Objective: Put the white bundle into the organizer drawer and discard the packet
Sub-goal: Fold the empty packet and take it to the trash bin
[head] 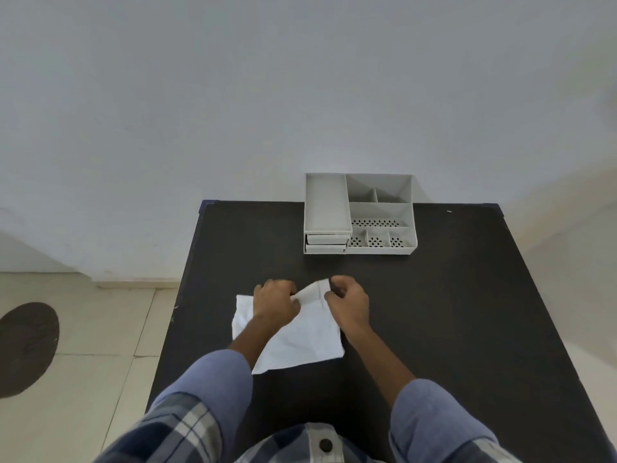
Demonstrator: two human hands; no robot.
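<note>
A white cloth [300,342] lies spread on the black table [434,312], in front of me. Its far edge is lifted into a small fold [314,290]. My left hand [275,300] pinches that fold from the left and my right hand [347,304] pinches it from the right. A grey plastic organizer [360,213] stands at the table's far edge against the wall, with open compartments on top and two shallow drawers [326,243] at its front left. Both drawers look pushed in. I see no separate packet.
The table's left edge runs close to the cloth, with a tiled floor and a dark round mat [26,349] beyond it. A pale wall [300,95] stands right behind the organizer. My checked shirt fills the bottom of the view.
</note>
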